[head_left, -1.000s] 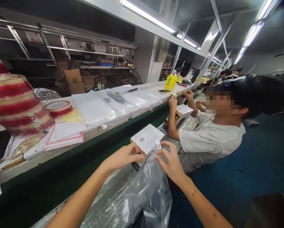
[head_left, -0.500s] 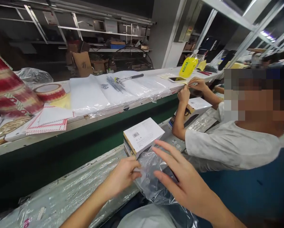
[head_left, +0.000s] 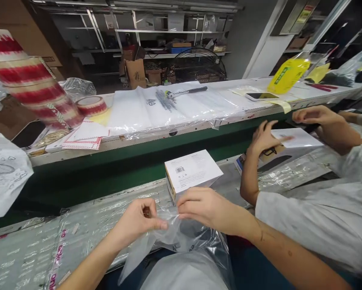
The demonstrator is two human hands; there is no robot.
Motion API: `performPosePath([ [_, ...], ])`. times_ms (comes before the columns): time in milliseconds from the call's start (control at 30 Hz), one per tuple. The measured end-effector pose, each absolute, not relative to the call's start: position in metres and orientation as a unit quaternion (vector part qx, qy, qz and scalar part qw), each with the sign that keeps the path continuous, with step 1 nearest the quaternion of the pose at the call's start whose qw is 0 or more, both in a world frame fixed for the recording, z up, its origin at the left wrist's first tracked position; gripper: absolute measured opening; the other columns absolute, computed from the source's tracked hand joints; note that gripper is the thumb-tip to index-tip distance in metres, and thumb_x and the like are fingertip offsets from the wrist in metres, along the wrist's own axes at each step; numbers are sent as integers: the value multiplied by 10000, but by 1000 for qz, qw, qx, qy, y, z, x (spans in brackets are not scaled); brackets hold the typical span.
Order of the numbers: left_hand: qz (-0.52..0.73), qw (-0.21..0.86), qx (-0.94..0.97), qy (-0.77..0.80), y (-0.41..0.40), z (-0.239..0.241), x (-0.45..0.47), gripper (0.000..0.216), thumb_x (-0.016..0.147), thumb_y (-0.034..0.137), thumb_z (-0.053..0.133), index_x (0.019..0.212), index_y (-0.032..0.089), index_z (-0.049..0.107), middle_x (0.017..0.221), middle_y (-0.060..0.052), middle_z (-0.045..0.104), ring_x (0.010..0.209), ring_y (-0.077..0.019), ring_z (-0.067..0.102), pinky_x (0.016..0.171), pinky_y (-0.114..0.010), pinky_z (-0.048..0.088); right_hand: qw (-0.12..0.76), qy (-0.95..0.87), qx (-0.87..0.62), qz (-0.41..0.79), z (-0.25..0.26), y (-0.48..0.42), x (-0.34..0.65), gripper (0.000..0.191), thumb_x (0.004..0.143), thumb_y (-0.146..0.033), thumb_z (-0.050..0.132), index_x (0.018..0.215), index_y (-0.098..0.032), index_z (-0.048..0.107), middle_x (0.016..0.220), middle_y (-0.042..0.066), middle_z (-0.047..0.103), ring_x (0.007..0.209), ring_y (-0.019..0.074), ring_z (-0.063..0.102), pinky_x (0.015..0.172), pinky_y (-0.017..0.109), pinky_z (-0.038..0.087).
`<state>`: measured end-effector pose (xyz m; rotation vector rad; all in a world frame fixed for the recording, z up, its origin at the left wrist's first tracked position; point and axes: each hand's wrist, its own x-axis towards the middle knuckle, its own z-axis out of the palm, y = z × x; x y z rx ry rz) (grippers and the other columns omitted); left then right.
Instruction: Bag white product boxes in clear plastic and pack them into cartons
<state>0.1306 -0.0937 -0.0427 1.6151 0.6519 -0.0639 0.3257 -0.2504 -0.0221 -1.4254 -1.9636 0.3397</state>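
A clear plastic bag (head_left: 181, 235) hangs crumpled over my lap, its edge spread between my two hands. My left hand (head_left: 138, 221) is closed, thumb and fingers pinching the bag's left edge. Fingers bent together, my right hand (head_left: 205, 209) grips the top of the bag a little to the right; the fingertips are partly hidden. Just beyond my right hand, a white box (head_left: 194, 169) with a barcode on top lies on the plastic-covered work surface (head_left: 93, 229).
On the ledge lie plastic sheets (head_left: 132, 112), a hammer (head_left: 187, 92), tape rolls (head_left: 92, 105), a phone (head_left: 262, 96) and a yellow bottle (head_left: 288, 74). At right, a co-worker's hands (head_left: 264, 139) are by another box (head_left: 296, 139). A marked plastic sheet (head_left: 7, 173) hangs at left.
My right hand, spread before, has closed on the bag. The bag's edge is now stretched out between my hands. The view has swung left, and the co-worker's hands have moved down to their box.
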Motion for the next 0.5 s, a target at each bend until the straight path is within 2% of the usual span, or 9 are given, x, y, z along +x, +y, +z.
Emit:
performPosePath([
  [67, 5, 691, 674, 262, -90, -59, 125, 721, 563, 697, 826, 576, 193, 311, 552, 77, 284, 550, -71, 215, 528, -245, 167, 420, -745, -511, 92, -33, -254, 322, 157, 1011, -236, 517, 990, -170, 658, 985, 71, 713, 913, 148, 651, 809, 285, 548],
  [133, -22, 745, 625, 233, -83, -84, 122, 732, 667, 787, 693, 619, 203, 254, 593, 78, 237, 564, -73, 170, 536, -247, 148, 506, -713, -471, 115, -45, -260, 321, 137, 1028, -228, 471, 1010, -186, 600, 937, 64, 693, 892, 142, 650, 782, 284, 560],
  [200, -57, 737, 620, 265, -71, -113, 121, 736, 663, 793, 684, 634, 210, 236, 603, 81, 232, 562, -71, 181, 539, -241, 169, 560, -678, -452, 148, -53, -268, 323, 154, 1050, -274, 408, 1001, -211, 538, 863, 45, 653, 831, 144, 634, 720, 292, 554],
  [267, -63, 686, 647, 328, -56, -137, 122, 753, 557, 781, 754, 621, 217, 259, 591, 77, 275, 559, -77, 256, 545, -240, 234, 574, -665, -447, 167, -57, -276, 327, 183, 1059, -327, 359, 972, -234, 490, 801, 21, 612, 760, 147, 606, 736, 335, 551],
  [333, -40, 637, 670, 379, -44, -142, 123, 731, 445, 785, 790, 636, 211, 379, 635, 35, 422, 619, -131, 414, 592, -274, 352, 558, -675, -446, 186, -56, -281, 330, 194, 1061, -347, 336, 947, -249, 459, 732, -7, 567, 689, 141, 573, 744, 343, 542],
  [367, 1, 618, 683, 389, -40, -136, 123, 694, 479, 781, 781, 704, 198, 481, 740, -15, 536, 724, -183, 511, 669, -307, 422, 543, -683, -451, 189, -55, -282, 331, 201, 1063, -352, 327, 941, -252, 452, 707, -17, 547, 655, 134, 553, 723, 324, 529],
  [400, 54, 609, 696, 377, -40, -124, 123, 662, 585, 785, 726, 827, 188, 574, 916, -71, 618, 890, -237, 571, 789, -342, 465, 523, -692, -461, 187, -53, -282, 331, 215, 1065, -357, 315, 936, -252, 451, 692, -22, 536, 631, 127, 535, 685, 295, 507],
  [467, 119, 619, 723, 283, -51, -89, 123, 605, 861, 730, 485, 1152, 220, 630, 1330, -109, 578, 1251, -282, 509, 1049, -379, 418, 483, -709, -485, 169, -51, -279, 330, 256, 1073, -366, 291, 928, -241, 460, 692, -18, 556, 618, 115, 531, 612, 246, 444],
  [500, 72, 653, 728, 197, -61, -71, 123, 649, 903, 732, 382, 1245, 237, 622, 1402, -103, 552, 1307, -296, 484, 1084, -392, 409, 463, -717, -500, 148, -50, -278, 329, 279, 1077, -368, 281, 922, -231, 468, 699, -15, 579, 621, 108, 540, 603, 238, 421],
])
